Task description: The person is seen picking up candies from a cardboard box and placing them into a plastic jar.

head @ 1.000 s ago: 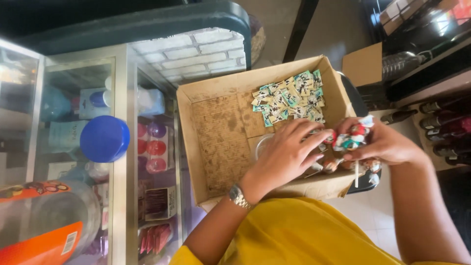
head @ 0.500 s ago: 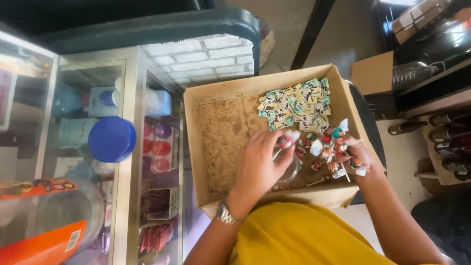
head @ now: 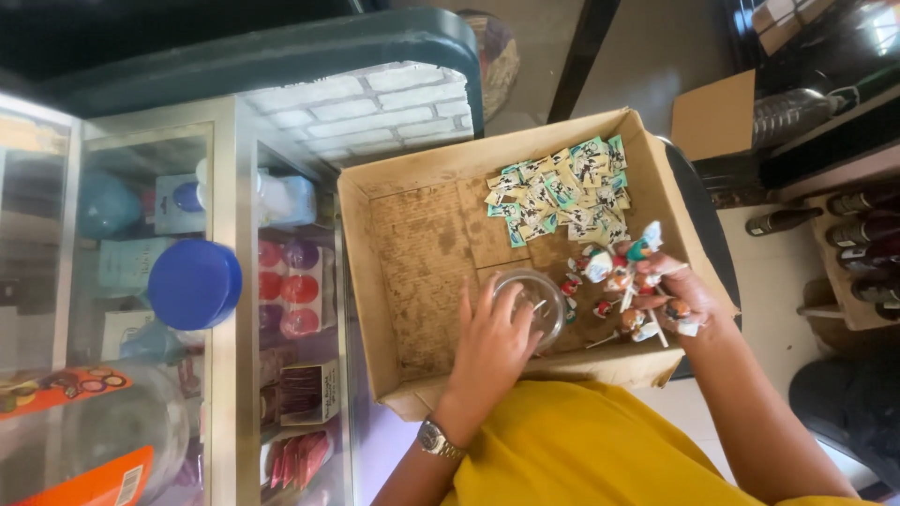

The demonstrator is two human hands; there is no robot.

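Both hands are down inside the cardboard box now. The left hand has dropped away from the sweets it was sorting half a second ago and settled on the clear round jar lying on the box floor near the front wall, fingers spread and curved over its rim, touching it rather than clamped tight. The right hand has slid toward the right wall of the box and is closed around a bunch of wrapped lollipops, sticks poking out between the fingers, where a moment back the bunch sat more loosely between both hands. A few loose lollipops lie on the box floor between jar and right hand. The pile of green and white sachets in the box's far right corner has not budged. Left of the box, the blue lid sits on the glass counter, unchanged.
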